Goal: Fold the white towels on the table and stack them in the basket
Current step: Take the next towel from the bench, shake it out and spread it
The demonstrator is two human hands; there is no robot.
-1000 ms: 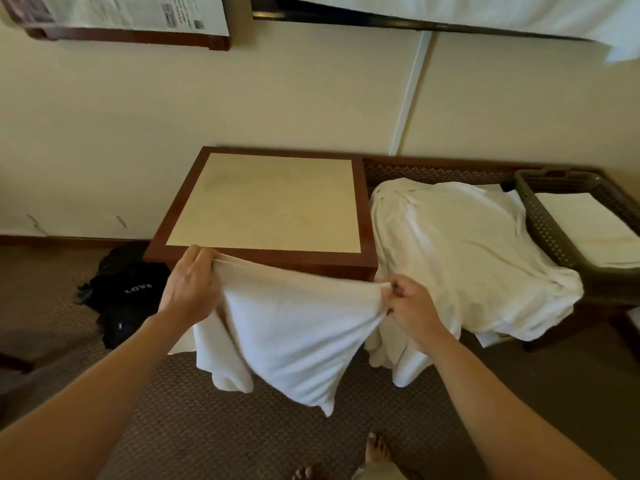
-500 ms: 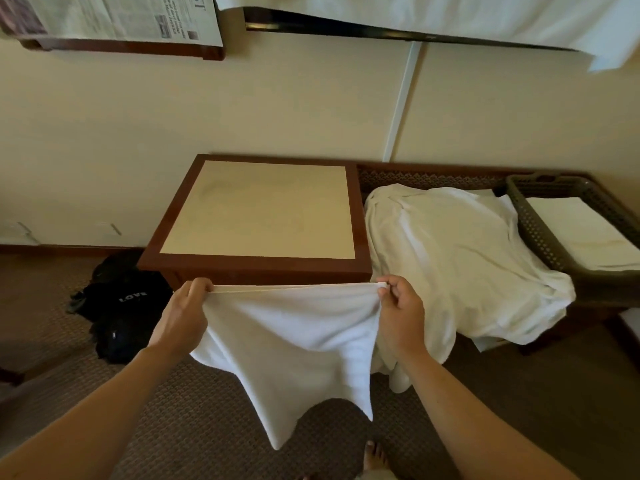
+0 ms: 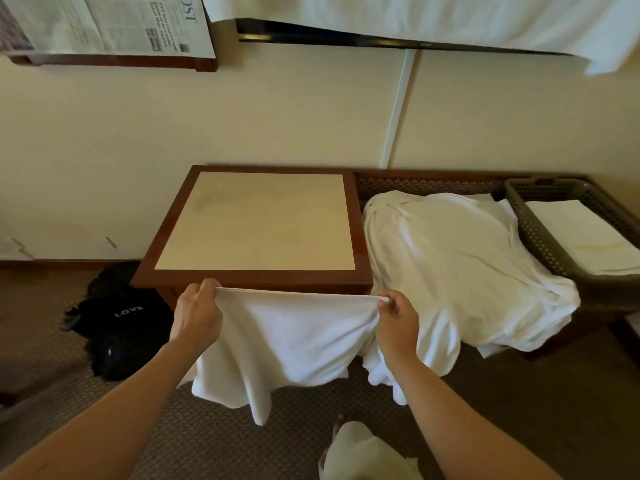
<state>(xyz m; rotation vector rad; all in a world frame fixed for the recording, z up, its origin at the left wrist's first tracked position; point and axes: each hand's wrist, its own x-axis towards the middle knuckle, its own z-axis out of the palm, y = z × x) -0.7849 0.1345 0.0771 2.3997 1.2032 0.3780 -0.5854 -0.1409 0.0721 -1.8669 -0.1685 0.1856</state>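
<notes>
Holding a white towel (image 3: 287,344) stretched between them in front of the table (image 3: 256,221), the left hand (image 3: 196,315) and right hand (image 3: 396,323) each pinch a top corner. At far right a brown basket (image 3: 540,233) holds folded towels (image 3: 585,237), its right side cut off by the frame. A pile of towels (image 3: 464,268) lies between table and basket. A black bag (image 3: 121,323) on the floor reads "LOVE". The newspaper (image 3: 104,22) above hangs upside down, its headline partly cropped.
</notes>
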